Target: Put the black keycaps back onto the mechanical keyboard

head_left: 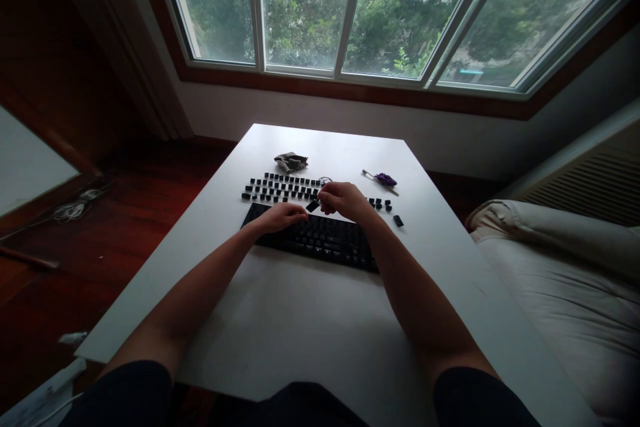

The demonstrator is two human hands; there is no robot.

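Observation:
A black keyboard (325,240) lies across the white table, its far side partly hidden by my hands. My left hand (283,215) rests over its far left part, fingers closed together; whatever they pinch, if anything, is hidden. Just beyond the keyboard, my right hand (346,200) is closed, thumb and fingers pinched at the edge of a tilted wide black keycap (313,205). This keycap sits between the fingertips of both hands. Behind them, loose black keycaps (280,188) stand in several rows, some covered by my right hand.
A crumpled grey cloth (291,161) lies at the back left of the table (300,340). To the back right are a thin brush-like stick (373,177) and a purple bundle (385,179). A single wide keycap (398,221) lies at right. A pale padded seat (545,280) flanks the table.

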